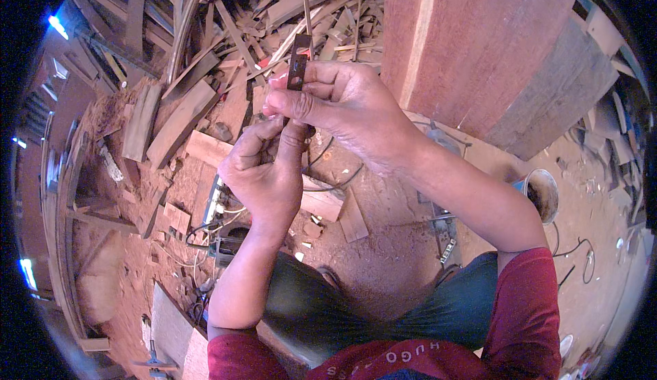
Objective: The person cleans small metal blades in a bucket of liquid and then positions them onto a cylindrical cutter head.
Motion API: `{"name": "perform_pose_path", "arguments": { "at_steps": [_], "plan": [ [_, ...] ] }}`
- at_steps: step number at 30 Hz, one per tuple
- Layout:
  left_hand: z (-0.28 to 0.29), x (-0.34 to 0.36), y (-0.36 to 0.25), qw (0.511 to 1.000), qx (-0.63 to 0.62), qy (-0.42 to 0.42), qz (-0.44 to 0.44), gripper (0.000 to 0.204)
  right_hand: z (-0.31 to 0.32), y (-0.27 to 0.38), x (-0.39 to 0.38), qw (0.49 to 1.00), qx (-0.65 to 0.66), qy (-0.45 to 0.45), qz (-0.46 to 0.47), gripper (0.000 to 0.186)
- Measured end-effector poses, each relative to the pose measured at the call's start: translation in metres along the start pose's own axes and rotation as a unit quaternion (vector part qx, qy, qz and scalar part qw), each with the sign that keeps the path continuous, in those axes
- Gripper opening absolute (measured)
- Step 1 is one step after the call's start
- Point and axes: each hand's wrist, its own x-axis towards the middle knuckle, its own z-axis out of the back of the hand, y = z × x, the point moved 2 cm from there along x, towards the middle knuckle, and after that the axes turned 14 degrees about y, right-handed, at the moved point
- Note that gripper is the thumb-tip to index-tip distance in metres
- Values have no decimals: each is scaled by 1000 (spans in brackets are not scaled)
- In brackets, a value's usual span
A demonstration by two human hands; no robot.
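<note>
A narrow, dark flat metal piece [299, 55] with small holes or notches is held upright in front of me. My right hand [352, 106] grips it from the right, thumb laid across and fingers bent behind. Just below, my left hand [267, 164] pinches its lower end between thumb and fingers. The two hands touch or nearly touch there. Fingers cover the lower part of the piece, so its full length and exact kind are hidden.
Wood offcuts [301, 7] lie heaped ahead. Wide reddish boards [472, 45] lean at the far right. A bucket [543, 195] stands by my right arm. Below my hands are a power strip [214, 202], cables, a wood block [321, 202] and a sawdust-covered floor [376, 257].
</note>
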Motion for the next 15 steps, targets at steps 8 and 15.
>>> {"name": "perform_pose_path", "arguments": {
  "at_steps": [8,15],
  "plan": [
    [-2,0,-5,999,33,11,-6,4,-1,5,-1,1000,-28,-3,4,29],
    [-3,0,-7,1000,-5,1,7,4,-2,5,-1,999,-38,-5,16,32]
  ]
}}
